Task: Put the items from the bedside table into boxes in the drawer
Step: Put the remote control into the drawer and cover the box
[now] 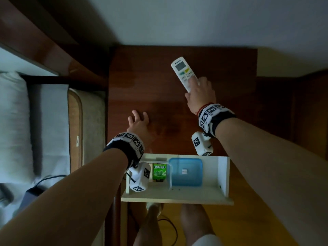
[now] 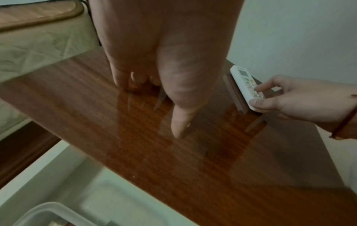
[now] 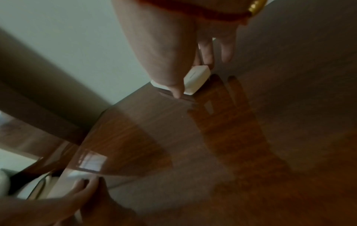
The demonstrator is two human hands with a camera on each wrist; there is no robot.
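Note:
A white air-conditioner remote (image 1: 182, 70) lies on the dark wooden bedside table (image 1: 152, 82), toward the back right. My right hand (image 1: 190, 87) pinches its near end, thumb on the left edge and fingers over the buttons (image 2: 257, 96); its end face shows between thumb and fingers (image 3: 196, 78). My left hand (image 1: 138, 119) is open and holds nothing, with fingertips on the tabletop near the front left (image 2: 150, 107). Below, the white drawer (image 1: 177, 198) stands pulled out. It holds a blue box (image 1: 185, 172) and a clear box (image 1: 170, 176) with a green Doublemint pack (image 1: 159, 172).
A bed with a pillow (image 1: 14, 121) and mattress (image 1: 92, 125) flanks the table's left side. The wall (image 1: 177, 20) is just behind the table. Cables (image 1: 48, 179) lie by the bed. My legs (image 1: 152, 226) stand under the drawer front, on wooden floor (image 1: 257, 219).

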